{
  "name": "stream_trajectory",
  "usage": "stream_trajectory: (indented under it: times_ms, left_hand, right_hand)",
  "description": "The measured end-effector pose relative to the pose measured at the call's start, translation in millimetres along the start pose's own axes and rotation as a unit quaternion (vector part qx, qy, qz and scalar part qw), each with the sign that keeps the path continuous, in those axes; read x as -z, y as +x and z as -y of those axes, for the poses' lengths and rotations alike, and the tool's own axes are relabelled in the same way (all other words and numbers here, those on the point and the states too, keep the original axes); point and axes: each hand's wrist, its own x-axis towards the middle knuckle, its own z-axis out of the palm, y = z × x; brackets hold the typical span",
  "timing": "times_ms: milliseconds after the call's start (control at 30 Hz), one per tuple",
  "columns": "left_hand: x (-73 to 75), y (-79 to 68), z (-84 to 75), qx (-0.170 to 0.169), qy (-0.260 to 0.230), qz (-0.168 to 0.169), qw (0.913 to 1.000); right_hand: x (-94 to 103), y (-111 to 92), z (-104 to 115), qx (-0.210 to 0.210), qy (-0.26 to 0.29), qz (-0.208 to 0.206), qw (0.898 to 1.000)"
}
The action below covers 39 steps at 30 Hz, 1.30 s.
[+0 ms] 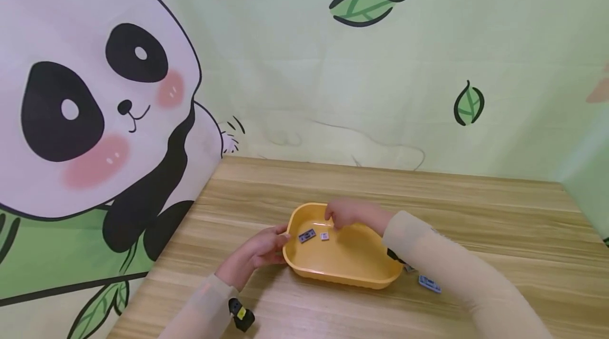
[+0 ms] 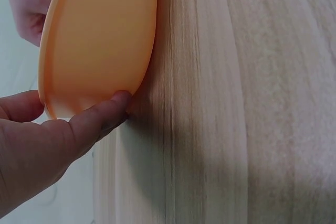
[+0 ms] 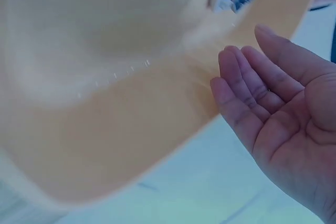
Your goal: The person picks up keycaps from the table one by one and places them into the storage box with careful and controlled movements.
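An orange-yellow plastic basin (image 1: 344, 262) stands on the wooden table. My left hand (image 1: 259, 250) holds its left end, as the left wrist view also shows, with fingers (image 2: 102, 115) against the outer wall. Over the far side of the basin is my right hand (image 1: 349, 212). In the right wrist view its fingers (image 3: 247, 80) are loosely bent, with nothing between them. On the basin floor, a dark, patterned rectangular piece (image 1: 307, 236) lies beside a small whitish square piece (image 1: 324, 236); both are left of the right hand.
Right of the basin, a small blue rectangular piece (image 1: 430, 284) lies on the wooden table (image 1: 295, 312). A greyish piece (image 1: 409, 268) is partly hidden by the right sleeve (image 1: 442, 259). Behind the table rises a pale green cloth backdrop (image 1: 295, 64) with a panda printed at left.
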Motion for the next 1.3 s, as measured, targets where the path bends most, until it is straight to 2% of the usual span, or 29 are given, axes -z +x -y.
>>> stream_trajectory:
  times_ms: [67,167,267,333,433,633,867,1067,1300]
  left_hand:
    - [0.5,0.2,0.3,-0.002,0.001,0.002,1.0000]
    - [0.7,0.3,0.4,-0.004,0.004,0.004,1.0000]
    - [-0.1,0.2,0.0,-0.003,0.006,0.005,1.0000]
    - [-0.5,0.2,0.2,-0.001,0.008,0.005,1.0000]
    - [-1.0,0.0,0.3,0.000,0.010,0.006,0.9999]
    - [-0.4,0.4,0.8,-0.002,0.007,0.006,1.0000]
    - [1.5,-0.3,1.0,-0.007,0.007,0.011,0.9999]
    - [1.6,-0.9,1.9,-0.005,0.007,0.013,0.9999]
    - [2.4,-0.8,0.2,0.001,0.007,0.009,0.9999]
  right_hand:
    - [23.4,-15.3,18.6,-0.021,0.012,0.015,1.000]
    - [74.0,-50.6,69.2,-0.053,0.012,0.043,0.998]
    - [111.4,-82.4,109.0,-0.061,0.007,0.046,0.997]
    - [125.1,-97.7,120.3,-0.057,0.010,0.040,0.998]
    - [136.6,-114.6,124.3,-0.049,0.022,0.027,0.998]
    - [144.1,-145.2,119.6,-0.053,0.072,-0.013,0.996]
    - [146.8,-187.4,115.7,-0.050,0.114,-0.086,0.989]
    - [142.8,-221.7,109.2,-0.076,0.132,-0.160,0.975]
    - [131.9,-259.1,101.0,-0.130,0.125,-0.243,0.953]
